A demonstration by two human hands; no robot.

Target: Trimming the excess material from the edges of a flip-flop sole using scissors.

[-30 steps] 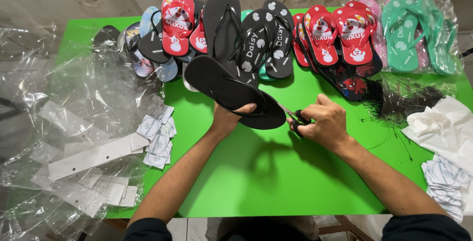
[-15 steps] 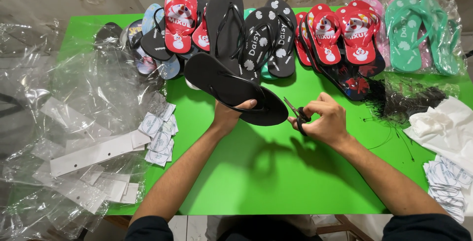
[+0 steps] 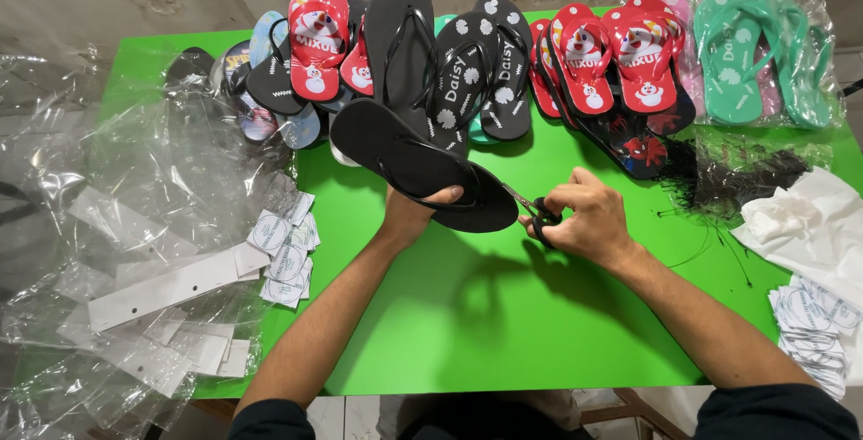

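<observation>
Black flip-flop: The black flip-flop (image 3: 422, 166) is plain, with no drawing on it. It is long and round at both ends. It is smooth and a little shiny. Its thin black straps show on the side that faces up. It is tilted, with one end up toward 10 o'clock and the other end down toward 4 o'clock.

Where it is: It is held up above the middle of the green table (image 3: 503, 314), just in front of the row of other flip-flops.

Left hand: The left hand (image 3: 412, 213) grips the black flip-flop from below. The thumb is curled over its near edge.

Right hand: The right hand (image 3: 580, 217) is closed around small scissors (image 3: 532, 210) with black handles. The blades point toward 10 o'clock. The tips are right at the low end of the flip-flop.

At 12 o'clock: A row of flip-flops lies along the far edge of the table. There are red flip-flops (image 3: 316, 37) with a snowman picture, black flip-flops (image 3: 485, 67) with white flowers, and more red ones.

At 1 o'clock: Green flip-flops (image 3: 760, 49) sit in a clear bag.

At 9 o'clock: Clear plastic bags (image 3: 108, 224) are piled up. Small white tags (image 3: 286, 251) lie beside them, near the left arm.

At 3 o'clock: White paper (image 3: 809, 224) lies at the table edge. A bunch of thin black threads (image 3: 737, 184) is next to it.
</observation>
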